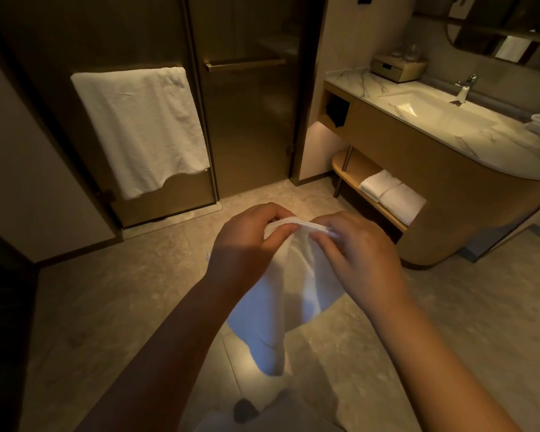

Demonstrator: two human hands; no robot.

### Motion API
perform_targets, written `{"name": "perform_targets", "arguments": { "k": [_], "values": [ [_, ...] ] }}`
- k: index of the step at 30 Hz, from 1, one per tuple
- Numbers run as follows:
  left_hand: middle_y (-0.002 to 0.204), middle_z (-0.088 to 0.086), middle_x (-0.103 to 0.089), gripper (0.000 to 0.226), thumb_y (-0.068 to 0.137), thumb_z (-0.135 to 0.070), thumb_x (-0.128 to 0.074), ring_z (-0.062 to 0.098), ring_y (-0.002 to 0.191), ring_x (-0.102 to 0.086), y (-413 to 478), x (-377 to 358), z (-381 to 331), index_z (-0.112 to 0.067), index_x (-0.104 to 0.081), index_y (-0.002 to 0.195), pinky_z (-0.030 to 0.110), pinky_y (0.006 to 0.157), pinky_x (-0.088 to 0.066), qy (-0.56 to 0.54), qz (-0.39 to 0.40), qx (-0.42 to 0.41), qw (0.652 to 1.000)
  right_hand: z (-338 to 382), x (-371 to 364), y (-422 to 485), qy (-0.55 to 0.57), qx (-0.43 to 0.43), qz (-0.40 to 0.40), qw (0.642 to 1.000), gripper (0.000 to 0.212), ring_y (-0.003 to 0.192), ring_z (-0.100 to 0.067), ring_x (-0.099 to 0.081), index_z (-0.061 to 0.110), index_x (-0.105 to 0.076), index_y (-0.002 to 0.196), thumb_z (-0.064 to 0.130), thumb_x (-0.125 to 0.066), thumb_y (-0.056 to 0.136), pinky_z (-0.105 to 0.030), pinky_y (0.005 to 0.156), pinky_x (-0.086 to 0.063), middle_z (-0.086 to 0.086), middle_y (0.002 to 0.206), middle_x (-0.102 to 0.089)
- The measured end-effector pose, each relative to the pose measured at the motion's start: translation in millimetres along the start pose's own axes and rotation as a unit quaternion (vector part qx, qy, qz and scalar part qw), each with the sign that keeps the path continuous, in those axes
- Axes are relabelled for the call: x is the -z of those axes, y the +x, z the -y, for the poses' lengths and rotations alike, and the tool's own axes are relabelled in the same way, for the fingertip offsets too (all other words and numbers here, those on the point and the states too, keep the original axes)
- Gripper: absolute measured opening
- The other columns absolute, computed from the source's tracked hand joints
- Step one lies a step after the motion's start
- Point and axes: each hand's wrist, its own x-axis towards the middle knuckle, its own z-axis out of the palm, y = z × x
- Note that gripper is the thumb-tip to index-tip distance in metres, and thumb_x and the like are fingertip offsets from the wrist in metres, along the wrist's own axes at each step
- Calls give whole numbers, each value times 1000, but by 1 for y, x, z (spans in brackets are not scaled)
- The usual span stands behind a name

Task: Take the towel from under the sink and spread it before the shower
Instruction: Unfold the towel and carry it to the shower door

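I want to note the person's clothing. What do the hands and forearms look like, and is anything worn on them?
The left hand and right hand are bare: no gloves, rings, watch or bracelet show. Both forearms are uncovered, no sleeve in view.

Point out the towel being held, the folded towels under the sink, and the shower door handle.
held towel point(296, 294): head view, on its hanging middle
folded towels point(392, 194): head view, top of the stack
shower door handle point(245, 64): head view, mid-bar

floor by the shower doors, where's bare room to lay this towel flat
Bare floor runs between the shower doors and both hands, left of the vanity. Crowded only at the vanity's low shelf with folded towels.
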Motion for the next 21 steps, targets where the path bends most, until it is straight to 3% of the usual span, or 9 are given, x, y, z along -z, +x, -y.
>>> {"name": "perform_targets", "arguments": {
  "k": [5,8,11,16,21],
  "values": [
    [83,-22,-66,12,80,-47,-61,1,83,-60,-2,1,0,-43,-63,92,31,70,-49,-23,-4,6,1000,-1,2,5,52,9,-58,997,20,90,-7,-58,27,-64,107,28,-50,93,-30,76,-50,9,98,-65],
    [80,-22,-66,16,76,-53,-62,-1,77,-60,-4,-1,2,-45,-62,89,28,67,-48,-23,7,19,1000,-1,5,10,80,3,-84,993,18,90,0,-54,26,-63,107,24,-51,94,-13,76,-44,11,98,-62],
    [78,-27,-64,14,75,-56,-60,-4,73,-58,-6,-3,8,-45,-62,83,14,62,-41,-17,31,29,999,-3,11,14,98,-4,-113,989,18,89,10,-50,23,-63,107,21,-51,94,-2,74,-36,14,97,-59],
    [71,-25,-61,18,78,-52,-59,-2,67,-55,-7,-5,17,-35,-62,79,12,57,-35,-6,44,39,998,-12,26,19,122,-31,-174,977,17,92,11,-51,28,-62,106,22,-52,93,-3,75,-35,23,95,-56],
    [74,-21,-62,12,85,-42,-56,-1,70,-56,-6,-7,15,-33,-62,80,13,60,-37,-23,38,22,999,-22,37,18,103,-76,-194,973,18,90,5,-50,28,-62,108,27,-54,93,-6,71,-35,17,101,-58]
  ]
}}
